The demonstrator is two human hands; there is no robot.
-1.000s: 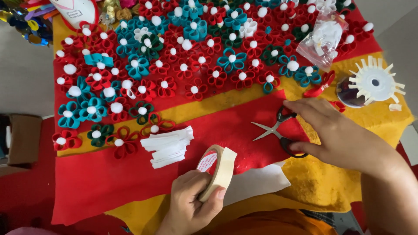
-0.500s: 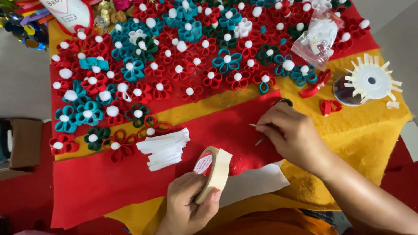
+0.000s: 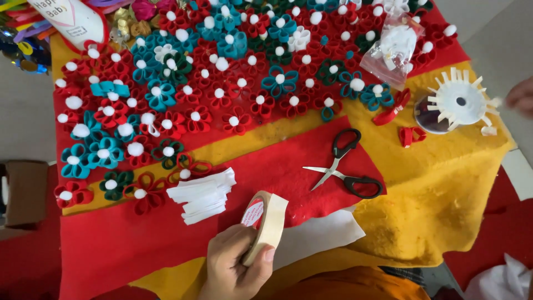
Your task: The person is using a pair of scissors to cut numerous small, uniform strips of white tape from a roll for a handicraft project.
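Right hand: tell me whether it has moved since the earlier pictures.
Yes. The right hand left the scissors and went right, now at the frame edge beside the white spiked disc.

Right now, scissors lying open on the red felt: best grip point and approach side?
Probably the black handle loops of the scissors, coming from above on the right, yellow-cloth side. They lie flat and open; the loops sit at upper and lower right, the blades point left toward the paper strips. Right hand is at the frame edge.

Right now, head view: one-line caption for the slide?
Left hand holds tape roll over red felt; open scissors lie beside it.
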